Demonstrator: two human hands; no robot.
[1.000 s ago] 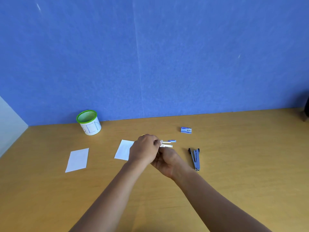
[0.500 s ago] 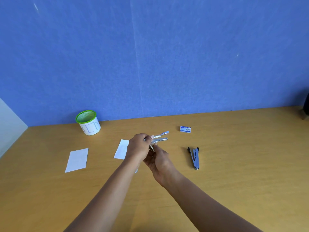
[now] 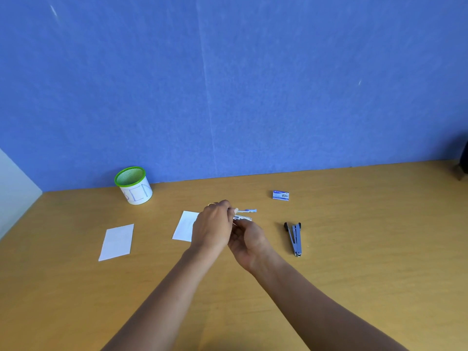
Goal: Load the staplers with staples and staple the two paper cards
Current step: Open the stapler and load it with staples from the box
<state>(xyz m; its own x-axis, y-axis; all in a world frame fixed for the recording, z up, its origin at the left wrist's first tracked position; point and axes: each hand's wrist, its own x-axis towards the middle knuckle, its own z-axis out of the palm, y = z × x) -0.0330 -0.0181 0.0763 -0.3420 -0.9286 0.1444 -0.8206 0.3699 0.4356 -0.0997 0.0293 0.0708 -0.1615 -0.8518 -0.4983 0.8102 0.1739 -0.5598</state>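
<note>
Hands come together low over the tabletop (image 3: 354, 262). The left hand (image 3: 212, 224) has its fingers curled round the back end of a small stapler (image 3: 244, 214). The right hand (image 3: 247, 239) sits under it, palm up, and seems to hold the lower part, though most of its fingers are hidden.

Half a second ago the stapler's tip pointed up. Now it lies flat again, with its top and bottom parts a little apart. I think the person is still filling this one with staples, so no card has been stapled yet.

One paper card (image 3: 117, 241) lies to the left. A second card (image 3: 184, 225) peeks out just behind the left hand. The other stapler (image 3: 295, 238) lies open on the right and has not moved. Farther back is the staple box (image 3: 280, 195). A green cup (image 3: 135, 186) stands by the blue wall (image 3: 253, 84).
</note>
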